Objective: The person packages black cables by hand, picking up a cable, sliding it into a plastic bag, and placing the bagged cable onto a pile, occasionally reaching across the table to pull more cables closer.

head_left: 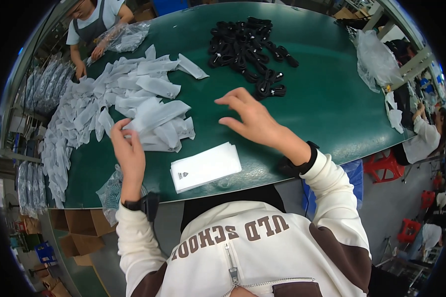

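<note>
A broad work table with a dark green matt top (327,94) filled the middle of the view, its near edge curving with the lens. Beneath its left corner stood open brown cardboard boxes (82,230) on a grey-green floor (86,279). To the right, the smooth grey floor (381,208) carried several low red plastic stools (381,166), one just beside the table edge, others farther off. Pale metal framing (414,62) rose at the upper right, and metal shelving (15,153) ran along the left side. A small blue plastic crate (45,252) sat near the boxes. Light was even and bright, giving soft sheen on the table top.
</note>
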`<state>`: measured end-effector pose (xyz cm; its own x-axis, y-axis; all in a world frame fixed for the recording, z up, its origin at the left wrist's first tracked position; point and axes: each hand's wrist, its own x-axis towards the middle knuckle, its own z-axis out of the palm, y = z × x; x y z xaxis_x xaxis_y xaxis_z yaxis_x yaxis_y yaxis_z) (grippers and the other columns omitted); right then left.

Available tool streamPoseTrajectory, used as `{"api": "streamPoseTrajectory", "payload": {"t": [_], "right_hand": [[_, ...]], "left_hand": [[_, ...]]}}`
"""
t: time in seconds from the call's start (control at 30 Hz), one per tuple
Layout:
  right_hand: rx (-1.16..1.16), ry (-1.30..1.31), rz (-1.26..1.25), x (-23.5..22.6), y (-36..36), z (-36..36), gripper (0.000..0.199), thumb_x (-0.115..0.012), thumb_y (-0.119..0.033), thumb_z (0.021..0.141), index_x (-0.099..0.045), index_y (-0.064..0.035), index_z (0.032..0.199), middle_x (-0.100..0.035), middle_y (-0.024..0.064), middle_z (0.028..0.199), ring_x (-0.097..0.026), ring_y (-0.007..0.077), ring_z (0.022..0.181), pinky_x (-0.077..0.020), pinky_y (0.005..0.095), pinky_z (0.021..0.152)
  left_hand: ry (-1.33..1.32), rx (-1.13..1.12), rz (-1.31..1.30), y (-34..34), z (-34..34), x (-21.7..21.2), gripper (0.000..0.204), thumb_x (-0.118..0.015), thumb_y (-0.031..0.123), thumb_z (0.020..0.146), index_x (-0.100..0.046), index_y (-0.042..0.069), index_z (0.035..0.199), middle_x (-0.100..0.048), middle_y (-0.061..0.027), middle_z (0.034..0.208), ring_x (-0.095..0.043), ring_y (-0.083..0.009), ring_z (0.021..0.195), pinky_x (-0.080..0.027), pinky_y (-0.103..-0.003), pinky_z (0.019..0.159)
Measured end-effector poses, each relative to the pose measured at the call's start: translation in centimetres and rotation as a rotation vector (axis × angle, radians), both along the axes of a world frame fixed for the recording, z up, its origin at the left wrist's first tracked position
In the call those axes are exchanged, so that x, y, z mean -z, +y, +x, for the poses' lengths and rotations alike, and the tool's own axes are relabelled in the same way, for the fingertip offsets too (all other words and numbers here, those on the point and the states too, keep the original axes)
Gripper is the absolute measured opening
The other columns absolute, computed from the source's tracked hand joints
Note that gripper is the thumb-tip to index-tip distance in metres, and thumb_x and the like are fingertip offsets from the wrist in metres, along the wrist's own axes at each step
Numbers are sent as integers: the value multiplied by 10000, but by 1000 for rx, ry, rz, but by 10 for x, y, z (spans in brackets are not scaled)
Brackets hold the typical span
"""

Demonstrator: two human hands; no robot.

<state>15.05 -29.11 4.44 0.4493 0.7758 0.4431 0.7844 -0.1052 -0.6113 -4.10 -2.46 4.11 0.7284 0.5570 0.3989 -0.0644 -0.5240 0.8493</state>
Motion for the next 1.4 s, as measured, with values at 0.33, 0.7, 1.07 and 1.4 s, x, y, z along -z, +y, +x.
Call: {"api": "streamPoseTrajectory", "payload": {"t": [0.33, 0.7, 1.07, 1.4], "right_hand": [[595, -373, -454, 47, -44, 94, 794, -773, -487, 823, -452, -164, 1473, -375, 267, 1477, -448, 471, 1291, -448, 560, 1008], [530, -263, -687, 56, -11, 135, 898, -665, -634, 856, -283, -246, 1570, -150, 295, 1613, -246, 504, 1454, -378, 621, 1078], [415, -442, -560, 52, -10, 95, 606, -641, -464, 918, -485, -171, 1425, -434, 278, 1451, -487, 450, 1273, -443, 575, 994], [444, -55, -177, 30, -40, 60, 320, -595, -69, 935, -563, -59, 1254, -688, 176, 1019, -685, 287, 886, -533, 378, 787]], "left_hand": [[461, 466, 1085, 15, 20, 12, 872, -858, 305, 679, -475, 357, 1460, -294, -56, 1580, -226, -428, 1456, -258, -740, 1049], [382, 292, 1078, 87, 122, 51, 845, -841, 297, 712, -464, 283, 1468, -216, -64, 1616, -207, -425, 1462, -367, -667, 1018], [700, 31, 1171, 96, 125, 18, 804, -808, 299, 783, -425, 285, 1490, -187, -58, 1630, -192, -394, 1483, -394, -679, 980], [222, 474, 375, -87, 9, -1, 219, -738, 29, 808, -642, 16, 1005, -577, -155, 1010, -615, -352, 922, -526, -406, 790]]}}
